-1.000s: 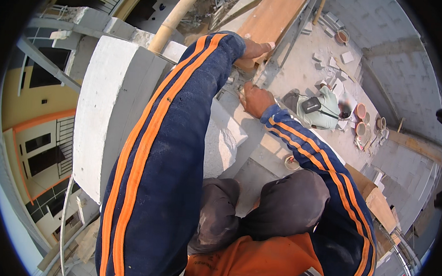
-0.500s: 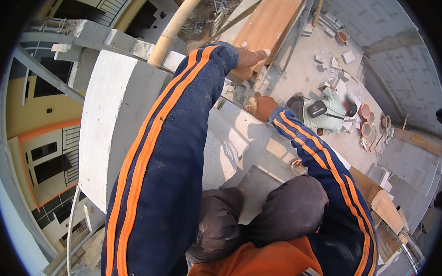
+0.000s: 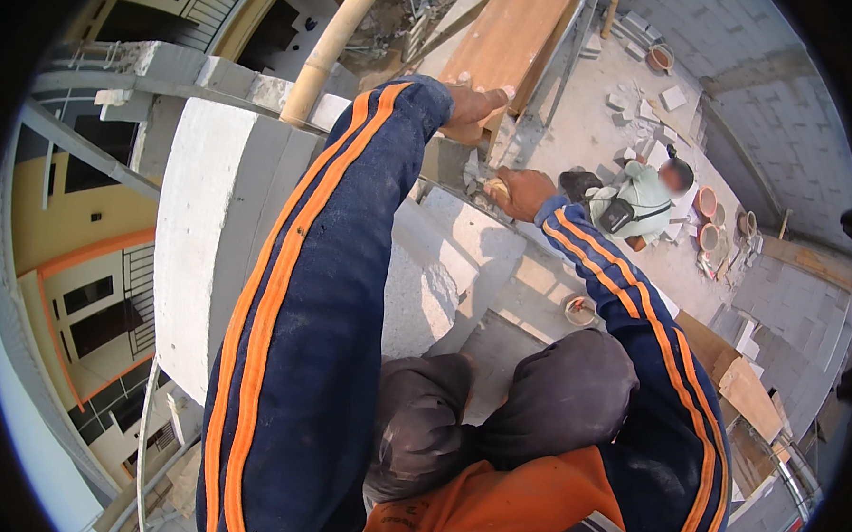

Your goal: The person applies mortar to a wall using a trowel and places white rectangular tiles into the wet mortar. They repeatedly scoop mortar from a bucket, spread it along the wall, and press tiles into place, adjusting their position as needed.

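Observation:
My left hand [image 3: 473, 106] is at the near end of a long brown wooden board [image 3: 502, 41], its pale-smeared fingertips pressed over the board. Close by on the right, my right hand [image 3: 526, 194] is closed around something small and tan, mostly hidden in the fingers. Between the two hands, rough grey mortar [image 3: 472, 171] lies on top of the wall. Nearer to me, a large pale block [image 3: 426, 275] stands by my knees.
A big white block [image 3: 199, 247] stands left of my arm, beside a bamboo pole [image 3: 333, 53]. Below right, a co-worker [image 3: 643, 199] crouches among broken blocks and buckets [image 3: 705, 202]. Another small bucket [image 3: 581, 309] is by my right knee. A building [image 3: 92, 294] shows far left.
My left hand has shifted slightly left along with the board's end. My right hand has moved a little to the right. The co-worker's head and body have changed position.

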Available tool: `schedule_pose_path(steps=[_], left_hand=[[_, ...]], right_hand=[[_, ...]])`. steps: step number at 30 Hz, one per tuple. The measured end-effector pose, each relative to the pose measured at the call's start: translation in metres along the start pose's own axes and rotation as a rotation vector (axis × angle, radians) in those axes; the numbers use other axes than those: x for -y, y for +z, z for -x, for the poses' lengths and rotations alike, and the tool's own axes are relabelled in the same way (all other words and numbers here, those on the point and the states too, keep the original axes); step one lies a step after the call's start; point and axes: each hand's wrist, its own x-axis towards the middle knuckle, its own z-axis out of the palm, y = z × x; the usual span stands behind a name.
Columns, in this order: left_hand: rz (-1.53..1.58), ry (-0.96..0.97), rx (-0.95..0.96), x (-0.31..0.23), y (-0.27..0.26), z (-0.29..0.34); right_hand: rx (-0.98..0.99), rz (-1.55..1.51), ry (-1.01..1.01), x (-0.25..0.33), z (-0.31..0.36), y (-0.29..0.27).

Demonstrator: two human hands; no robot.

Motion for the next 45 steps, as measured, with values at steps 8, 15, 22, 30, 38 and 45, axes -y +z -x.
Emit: schedule_pose_path(steps=[8,15,22,30,38,45], left_hand=[[0.121,-0.072,0.089,0.013,-0.002,-0.018],[0.276,0.048,0.127,0.024,0.013,-0.022],[0.07,-0.085,0.258,0.0,-0.019,-0.018],[0.341,-0.273,0.039,-0.042,-0.015,0.022],[0.143,-0.212,-0.108,-0.002,0.012,-0.01],[0.191,-0.208,-0.077,0.002,0.006,-0.009]], right_hand=[[0.303,0.259,0.038,-0.028,-0.004,0.007],[0.181,0.1,0.147,-0.013,-0.008,0.03],[0.295,0.145,0.041,-0.03,-0.019,0.029],[0.093,-0.017,0.051,-0.029,-0.03,0.047],[-0.025,-0.014,0.157,-0.022,-0.021,0.021],[0.139,0.066,0.134,-0.025,-0.014,0.02]])
